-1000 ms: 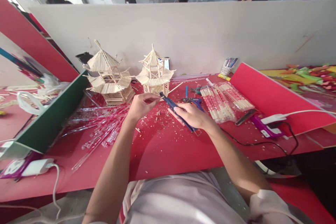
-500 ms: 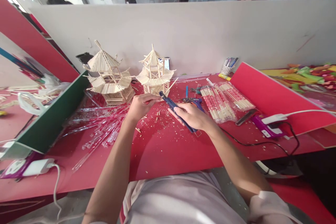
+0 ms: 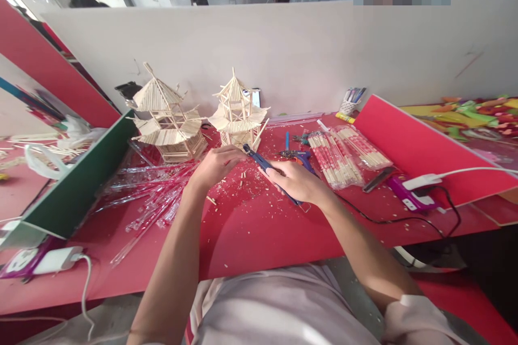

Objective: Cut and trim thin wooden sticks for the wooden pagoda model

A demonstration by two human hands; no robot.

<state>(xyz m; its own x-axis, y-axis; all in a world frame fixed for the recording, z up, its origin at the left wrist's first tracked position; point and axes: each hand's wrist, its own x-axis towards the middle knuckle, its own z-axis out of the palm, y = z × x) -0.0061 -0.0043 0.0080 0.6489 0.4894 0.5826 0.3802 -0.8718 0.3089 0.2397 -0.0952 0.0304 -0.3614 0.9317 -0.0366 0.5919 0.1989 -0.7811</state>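
Navy-coloured and slim, a hand tool (image 3: 257, 158) is held aslant above the middle of the tabletop (image 3: 259, 237), its tip pointing up and to the left. The right hand (image 3: 297, 180) is wrapped around its handles, while the left hand (image 3: 216, 164) has its fingers drawn together right at that tip; from where I stand I cannot tell what, if anything, they pinch. A thin stick (image 3: 262, 130), pale and bare, slants upward just beyond the tool. Wood chips (image 3: 243, 175) are strewn over the red surface around the hands. Behind them stands a small stick pagoda (image 3: 238, 116), upright, with a larger stick pagoda (image 3: 165, 129) near it on the left. Below the larger one, clear plastic sleeves (image 3: 162, 188) lie fanned out, near a green divider (image 3: 81, 178). Over on the right, a glue gun (image 3: 301, 156) is partly hidden behind the right hand, and bundled sticks (image 3: 335, 159) in red-and-clear wrappers lie just beside it. Farther back, a cup of pens (image 3: 350, 105) stands by the pale partition (image 3: 283, 48).
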